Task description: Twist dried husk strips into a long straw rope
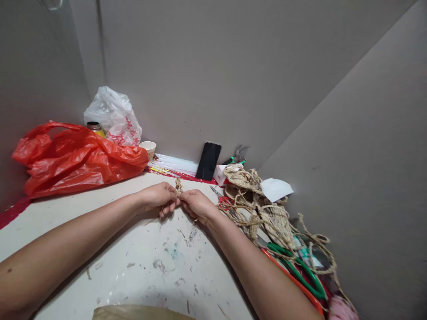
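Note:
Both hands meet over the white tabletop (133, 266), near its far edge. Between their fingertips is a short twisted piece of straw-coloured rope (179, 183), its top end standing up above the fingers. My left hand (162, 198) pinches it from the left, fingers curled. From the right, my right hand (196, 204) grips its lower part between thumb and fingers. How the strands run inside the fingers is hidden. To the right of my right hand lie red-handled scissors (224, 200), partly under a heap of braided straw rope (273, 222).
A red plastic bag (83, 160) lies at the left, with a white plastic bag (113, 111) and a paper cup (149, 149) behind it. A phone (208, 161) leans against the grey wall, near pliers (238, 155). Green-handled shears (296, 266) lie at the right.

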### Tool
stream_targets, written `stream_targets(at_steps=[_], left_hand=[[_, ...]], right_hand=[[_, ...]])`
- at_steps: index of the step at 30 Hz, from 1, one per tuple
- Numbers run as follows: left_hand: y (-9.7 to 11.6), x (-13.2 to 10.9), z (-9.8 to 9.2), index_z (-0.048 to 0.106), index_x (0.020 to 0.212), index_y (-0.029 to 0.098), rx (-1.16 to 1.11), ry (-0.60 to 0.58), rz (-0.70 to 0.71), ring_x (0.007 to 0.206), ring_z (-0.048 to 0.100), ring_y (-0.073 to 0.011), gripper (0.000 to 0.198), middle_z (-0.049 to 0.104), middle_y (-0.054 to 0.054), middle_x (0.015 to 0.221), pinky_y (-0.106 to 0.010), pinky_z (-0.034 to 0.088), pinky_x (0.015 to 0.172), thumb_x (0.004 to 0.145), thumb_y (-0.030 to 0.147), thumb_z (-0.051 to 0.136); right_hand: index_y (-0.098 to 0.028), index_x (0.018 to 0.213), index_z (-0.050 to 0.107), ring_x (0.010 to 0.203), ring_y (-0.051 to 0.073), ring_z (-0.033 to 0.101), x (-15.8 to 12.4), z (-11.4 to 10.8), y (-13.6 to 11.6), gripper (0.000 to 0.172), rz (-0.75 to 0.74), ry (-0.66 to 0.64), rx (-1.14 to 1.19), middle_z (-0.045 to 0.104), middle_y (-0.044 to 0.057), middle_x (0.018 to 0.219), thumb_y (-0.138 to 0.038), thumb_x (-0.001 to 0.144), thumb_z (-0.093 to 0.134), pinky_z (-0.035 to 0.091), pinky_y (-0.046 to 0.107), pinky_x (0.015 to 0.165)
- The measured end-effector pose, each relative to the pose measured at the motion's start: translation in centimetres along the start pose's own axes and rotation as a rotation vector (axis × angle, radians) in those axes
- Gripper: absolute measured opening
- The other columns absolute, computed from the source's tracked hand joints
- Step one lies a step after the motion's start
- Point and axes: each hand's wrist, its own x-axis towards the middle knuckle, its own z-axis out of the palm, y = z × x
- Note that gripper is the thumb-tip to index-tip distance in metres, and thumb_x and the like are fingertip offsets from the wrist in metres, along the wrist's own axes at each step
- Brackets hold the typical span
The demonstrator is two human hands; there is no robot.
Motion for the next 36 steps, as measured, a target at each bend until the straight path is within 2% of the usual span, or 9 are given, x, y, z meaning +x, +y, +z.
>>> stream_targets(at_steps=[5, 11, 18, 25, 27, 29, 32, 34, 36], left_hand=[[-0.4, 0.0, 1.7, 0.049, 0.082, 0.014, -0.029, 0.056, -0.045, 0.035, 0.052, -0.0134, 0.007, 0.059, -0.003, 0.05, -0.022, 0.04, 0.036, 0.079, 0.018, 0.045], [-0.1, -0.2, 2.9, 0.051, 0.086, 0.013, -0.04, 0.094, -0.037, 0.042, 0.056, -0.013, 0.011, 0.063, -0.003, 0.061, -0.025, 0.046, 0.042, 0.076, 0.014, 0.046], [0.8, -0.5, 0.3, 0.056, 0.076, 0.011, 0.014, 0.034, -0.103, 0.052, 0.062, -0.0155, 0.022, 0.069, -0.011, 0.077, -0.025, 0.046, 0.046, 0.074, 0.033, 0.053], [1.0, -0.7, -3.1, 0.053, 0.07, 0.014, 0.247, 0.01, -0.168, 0.046, 0.059, -0.0158, 0.018, 0.064, -0.006, 0.056, -0.026, 0.042, 0.048, 0.077, 0.031, 0.05], [1.4, -1.1, -3.9, 0.055, 0.07, 0.015, 0.428, 0.128, -0.198, 0.048, 0.059, -0.0165, 0.015, 0.064, -0.007, 0.058, -0.027, 0.043, 0.052, 0.077, 0.025, 0.047], [1.8, -1.4, -4.4, 0.057, 0.071, 0.015, 0.7, 0.428, -0.151, 0.057, 0.061, -0.019, 0.013, 0.066, -0.009, 0.064, -0.028, 0.043, 0.058, 0.076, 0.021, 0.046], [2.0, -1.4, -3.7, 0.06, 0.082, 0.015, 0.984, 0.892, 0.084, 0.073, 0.061, -0.022, 0.018, 0.066, -0.012, 0.077, -0.029, 0.041, 0.065, 0.077, 0.021, 0.044], [1.6, -0.9, -2.4, 0.06, 0.082, 0.015, 0.919, 0.883, 0.215, 0.073, 0.059, -0.0201, 0.02, 0.065, -0.01, 0.077, -0.028, 0.04, 0.066, 0.078, 0.02, 0.041], [0.8, -0.1, -1.0, 0.058, 0.072, 0.014, 0.693, 0.662, 0.229, 0.065, 0.057, -0.0164, 0.019, 0.063, -0.006, 0.069, -0.025, 0.039, 0.061, 0.077, 0.02, 0.041]], right_hand=[[-0.02, 0.044, 0.033, 0.027, 0.002, 0.013, -0.6, 0.4, -0.2, 0.034, 0.039, -0.074, 0.094, 0.026, -0.01, 0.032, -0.024, 0.074, 0.049, 0.007, 0.018, 0.029], [-0.018, 0.05, 0.04, 0.028, 0.001, 0.015, -0.6, 0.0, -0.1, 0.023, 0.034, -0.119, 0.15, 0.029, -0.011, 0.033, -0.02, 0.067, 0.055, 0.006, 0.017, 0.03], [-0.015, 0.065, 0.05, 0.033, 0.001, 0.011, -0.7, -1.8, -0.4, 0.016, 0.053, -0.257, 0.193, 0.025, -0.014, 0.038, -0.025, 0.067, 0.063, 0.006, 0.015, 0.033], [-0.012, 0.07, 0.056, 0.034, 0.0, 0.012, -0.3, -2.6, -0.1, 0.015, 0.074, -0.32, 0.172, 0.027, -0.013, 0.041, -0.025, 0.069, 0.063, 0.006, 0.015, 0.034], [-0.012, 0.071, 0.056, 0.034, 0.0, 0.012, -0.2, -2.7, 0.1, 0.015, 0.076, -0.332, 0.169, 0.026, -0.013, 0.041, -0.025, 0.07, 0.063, 0.006, 0.015, 0.034], [-0.011, 0.071, 0.057, 0.034, 0.0, 0.012, 0.0, -2.7, 0.2, 0.015, 0.075, -0.339, 0.168, 0.027, -0.013, 0.041, -0.024, 0.07, 0.063, 0.005, 0.015, 0.034], [-0.011, 0.072, 0.057, 0.035, 0.0, 0.013, 0.1, -2.7, 0.3, 0.014, 0.074, -0.35, 0.171, 0.028, -0.012, 0.042, -0.023, 0.069, 0.064, 0.006, 0.015, 0.034], [-0.011, 0.072, 0.057, 0.036, 0.001, 0.012, 0.1, -2.6, 0.2, 0.014, 0.071, -0.361, 0.178, 0.027, -0.012, 0.043, -0.024, 0.07, 0.064, 0.006, 0.015, 0.034], [-0.012, 0.073, 0.057, 0.036, 0.001, 0.011, 0.1, -2.5, 0.2, 0.016, 0.064, -0.365, 0.187, 0.025, -0.013, 0.043, -0.026, 0.071, 0.063, 0.006, 0.015, 0.035]])
